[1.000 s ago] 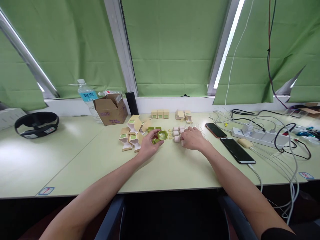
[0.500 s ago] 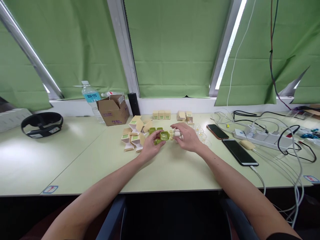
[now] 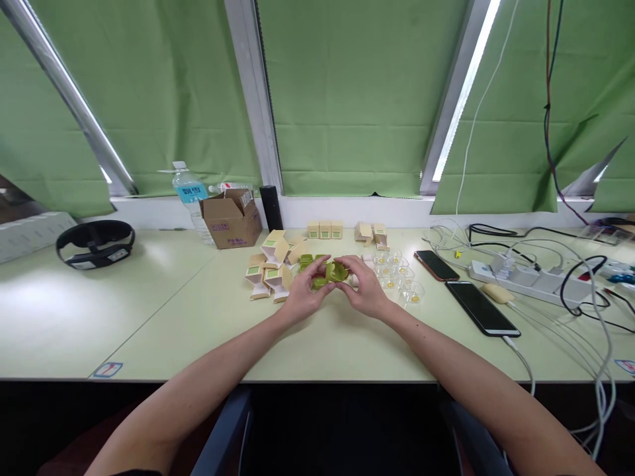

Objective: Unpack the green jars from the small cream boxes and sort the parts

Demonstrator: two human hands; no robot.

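Head view: centre frame, left hand (image 3: 306, 292) and right hand (image 3: 366, 289) pinch cup (image 3: 337, 272) in narrow grip, likely steadying it

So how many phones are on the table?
2: one smaller phone right of the right hand, and one bigger phone nearer the front of the table. No others show.
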